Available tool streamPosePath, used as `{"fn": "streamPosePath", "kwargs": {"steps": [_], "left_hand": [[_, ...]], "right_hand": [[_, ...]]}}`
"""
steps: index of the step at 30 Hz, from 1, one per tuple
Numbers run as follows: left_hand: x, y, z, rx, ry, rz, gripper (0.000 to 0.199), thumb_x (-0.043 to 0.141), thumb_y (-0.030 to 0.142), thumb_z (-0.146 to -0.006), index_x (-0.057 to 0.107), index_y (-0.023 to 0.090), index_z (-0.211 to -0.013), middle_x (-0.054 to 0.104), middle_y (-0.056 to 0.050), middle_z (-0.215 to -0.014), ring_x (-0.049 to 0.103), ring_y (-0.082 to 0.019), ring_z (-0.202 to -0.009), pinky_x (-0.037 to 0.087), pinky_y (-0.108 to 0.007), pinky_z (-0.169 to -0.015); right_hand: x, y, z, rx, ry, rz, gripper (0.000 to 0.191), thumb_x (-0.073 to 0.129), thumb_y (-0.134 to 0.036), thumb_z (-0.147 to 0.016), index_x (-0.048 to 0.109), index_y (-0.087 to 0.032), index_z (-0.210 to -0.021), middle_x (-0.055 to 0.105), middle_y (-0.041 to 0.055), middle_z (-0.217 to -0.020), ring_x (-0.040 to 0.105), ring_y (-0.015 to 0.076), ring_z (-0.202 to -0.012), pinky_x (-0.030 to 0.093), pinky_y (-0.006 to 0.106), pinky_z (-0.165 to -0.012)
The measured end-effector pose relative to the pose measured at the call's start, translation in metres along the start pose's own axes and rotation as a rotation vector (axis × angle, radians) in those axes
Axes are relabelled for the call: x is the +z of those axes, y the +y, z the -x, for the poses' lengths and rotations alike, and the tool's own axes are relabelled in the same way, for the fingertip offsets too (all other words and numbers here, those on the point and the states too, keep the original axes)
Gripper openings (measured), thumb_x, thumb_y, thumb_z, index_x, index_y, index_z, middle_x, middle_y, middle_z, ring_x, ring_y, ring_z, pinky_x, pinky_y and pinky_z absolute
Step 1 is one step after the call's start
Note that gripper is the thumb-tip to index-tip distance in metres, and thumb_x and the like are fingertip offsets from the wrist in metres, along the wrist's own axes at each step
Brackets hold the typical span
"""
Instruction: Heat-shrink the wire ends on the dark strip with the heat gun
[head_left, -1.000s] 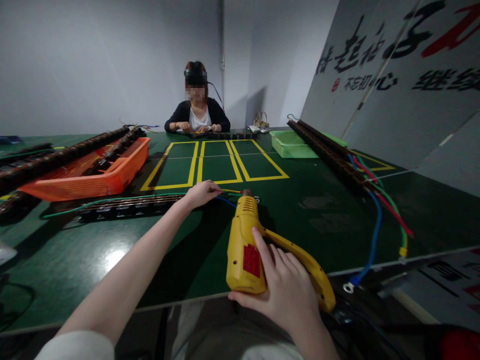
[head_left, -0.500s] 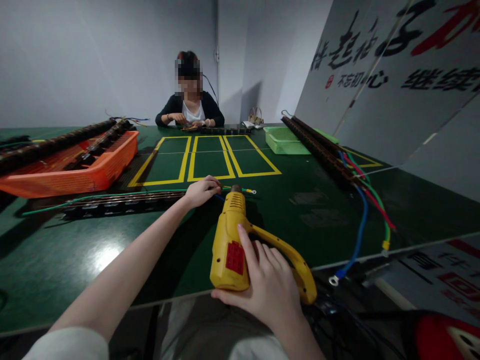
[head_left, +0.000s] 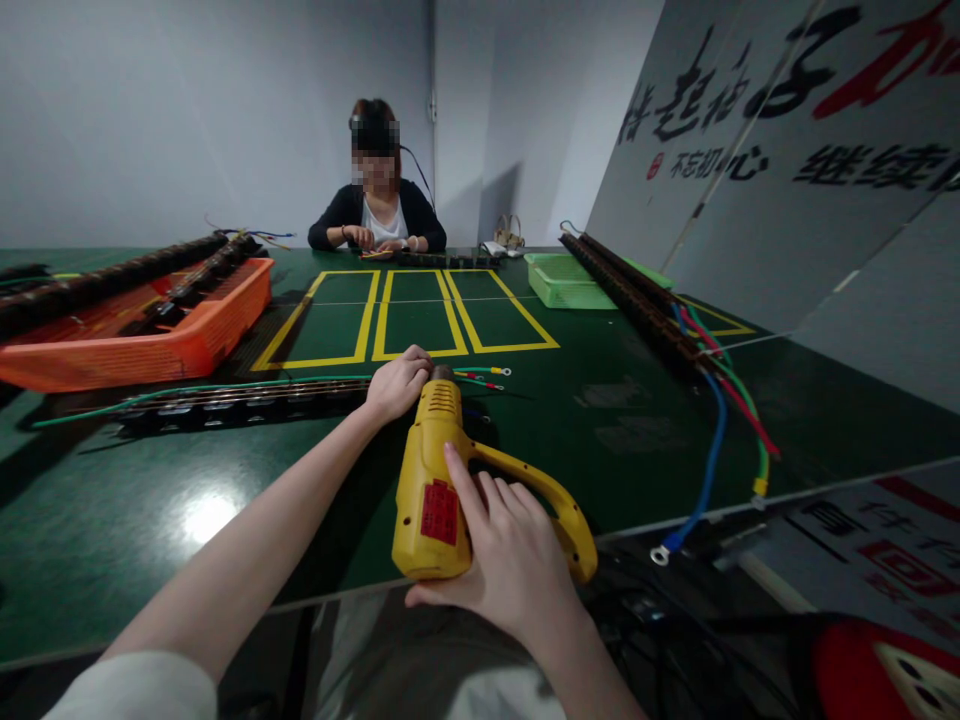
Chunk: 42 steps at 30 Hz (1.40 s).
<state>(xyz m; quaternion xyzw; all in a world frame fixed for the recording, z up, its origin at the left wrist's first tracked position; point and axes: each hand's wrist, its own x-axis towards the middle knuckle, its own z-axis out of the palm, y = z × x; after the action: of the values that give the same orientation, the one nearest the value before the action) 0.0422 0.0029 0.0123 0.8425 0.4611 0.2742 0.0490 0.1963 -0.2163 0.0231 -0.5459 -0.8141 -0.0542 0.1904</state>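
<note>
A: What is held in the right hand (head_left: 514, 550)?

B: The yellow heat gun (head_left: 431, 490) is gripped by its body, over the near part of the green table (head_left: 517, 440). The thumb is placed at its rear end, the index finger is laid along its side, and the remaining fingers are bent together beside the looped handle. The nozzle is directed away from the wearer.

A: How are the fingers of the left hand (head_left: 400, 385) set?

B: They are curled nearly closed, just beside the nozzle of the heat gun, and the coloured wires (head_left: 480, 376) are held in them; the fingertips are partly hidden. The terminal-tipped wire ends are seen beyond the heat gun, to its right.

A: Where is the black strip (head_left: 247, 410)?

B: It is laid on the table to the left of the heat gun, with a green wire (head_left: 90, 417) run along it.

A: What else is shown?

B: Beyond the heat gun, to its left, an orange basket (head_left: 225, 325) is loaded with dark strips; to its right, a pale green basket (head_left: 566, 287) is overlain by long brown strips (head_left: 637, 295). Straight beyond, tape outlines (head_left: 373, 315) are marked, and a co-worker (head_left: 380, 215) is seated.
</note>
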Motion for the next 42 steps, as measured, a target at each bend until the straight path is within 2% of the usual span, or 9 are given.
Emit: {"fn": "streamPosePath", "kwargs": {"steps": [4, 9, 17, 24, 27, 31, 33, 38, 42], "left_hand": [[-0.001, 0.002, 0.004, 0.099, 0.02, -0.09, 0.032, 0.03, 0.026, -0.087, 0.062, 0.019, -0.086, 0.057, -0.004, -0.108, 0.059, -0.019, -0.088, 0.047, -0.031, -0.073], [-0.003, 0.006, 0.011, 0.207, 0.025, -0.205, 0.028, 0.033, 0.029, -0.088, 0.058, 0.017, -0.093, 0.055, -0.007, -0.109, 0.057, -0.022, -0.097, 0.048, -0.034, -0.082], [-0.006, 0.006, 0.009, 0.22, -0.032, -0.242, 0.033, 0.038, 0.046, -0.089, 0.054, 0.017, -0.092, 0.053, -0.008, -0.108, 0.058, -0.023, -0.095, 0.048, -0.035, -0.078], [-0.006, 0.0, 0.003, 0.233, -0.095, -0.234, 0.049, 0.055, 0.062, -0.076, 0.053, 0.017, -0.094, 0.052, -0.008, -0.108, 0.057, -0.025, -0.094, 0.047, -0.037, -0.077], [-0.005, 0.0, 0.004, 0.235, -0.102, -0.243, 0.046, 0.061, 0.056, -0.074, 0.053, 0.016, -0.096, 0.051, -0.008, -0.111, 0.057, -0.024, -0.094, 0.048, -0.035, -0.077], [-0.003, 0.005, 0.006, 0.198, -0.061, -0.318, 0.021, 0.05, 0.032, -0.084, 0.053, 0.016, -0.098, 0.05, -0.009, -0.11, 0.057, -0.022, -0.094, 0.048, -0.033, -0.077], [-0.001, 0.007, 0.007, 0.181, -0.032, -0.362, 0.017, 0.046, 0.025, -0.085, 0.054, 0.015, -0.097, 0.05, -0.01, -0.109, 0.056, -0.022, -0.094, 0.048, -0.034, -0.078], [0.003, 0.008, 0.007, 0.159, -0.017, -0.362, 0.015, 0.047, 0.023, -0.084, 0.056, 0.015, -0.092, 0.051, -0.011, -0.106, 0.055, -0.022, -0.093, 0.049, -0.033, -0.08], [0.002, 0.007, 0.007, 0.158, -0.028, -0.331, 0.016, 0.047, 0.024, -0.085, 0.057, 0.015, -0.092, 0.052, -0.011, -0.107, 0.055, -0.021, -0.094, 0.048, -0.033, -0.082]], "right_hand": [[-0.002, 0.01, 0.003, 0.002, -0.009, -0.026, 0.125, 0.042, -0.091, -0.055, 0.005, -0.017, -0.149, 0.061, 0.0112, -0.101, 0.059, 0.0277, -0.087, 0.045, 0.042, -0.077], [-0.006, 0.025, 0.009, 0.01, 0.017, -0.01, 0.124, 0.044, -0.09, -0.055, 0.011, -0.015, -0.148, 0.062, 0.011, -0.099, 0.06, 0.0274, -0.085, 0.046, 0.042, -0.077], [-0.01, 0.05, 0.025, 0.114, 0.119, 0.106, 0.121, 0.053, -0.085, -0.056, 0.016, -0.013, -0.146, 0.064, 0.0136, -0.105, 0.062, 0.0282, -0.089, 0.047, 0.04, -0.076], [-0.005, 0.047, 0.029, 0.17, 0.156, 0.142, 0.119, 0.055, -0.083, -0.057, 0.017, -0.015, -0.147, 0.065, 0.0129, -0.104, 0.062, 0.0283, -0.089, 0.048, 0.04, -0.077], [-0.003, 0.042, 0.027, 0.167, 0.141, 0.129, 0.117, 0.053, -0.083, -0.059, 0.017, -0.014, -0.147, 0.064, 0.0147, -0.107, 0.061, 0.0293, -0.091, 0.047, 0.041, -0.079], [-0.002, 0.032, 0.02, 0.136, 0.099, 0.1, 0.116, 0.05, -0.084, -0.061, 0.018, -0.013, -0.146, 0.064, 0.0151, -0.104, 0.061, 0.0293, -0.089, 0.047, 0.042, -0.077], [-0.001, 0.025, 0.014, 0.099, 0.092, 0.081, 0.118, 0.052, -0.084, -0.06, 0.019, -0.012, -0.146, 0.064, 0.0146, -0.101, 0.061, 0.0288, -0.087, 0.047, 0.042, -0.076], [0.003, 0.008, 0.001, 0.023, 0.068, 0.039, 0.125, 0.051, -0.088, -0.053, 0.021, -0.009, -0.146, 0.063, 0.0113, -0.09, 0.06, 0.0271, -0.079, 0.047, 0.041, -0.072], [0.005, 0.004, -0.001, 0.008, 0.059, 0.038, 0.123, 0.046, -0.089, -0.056, 0.02, -0.009, -0.146, 0.062, 0.0112, -0.088, 0.059, 0.0268, -0.078, 0.046, 0.041, -0.07]]}}
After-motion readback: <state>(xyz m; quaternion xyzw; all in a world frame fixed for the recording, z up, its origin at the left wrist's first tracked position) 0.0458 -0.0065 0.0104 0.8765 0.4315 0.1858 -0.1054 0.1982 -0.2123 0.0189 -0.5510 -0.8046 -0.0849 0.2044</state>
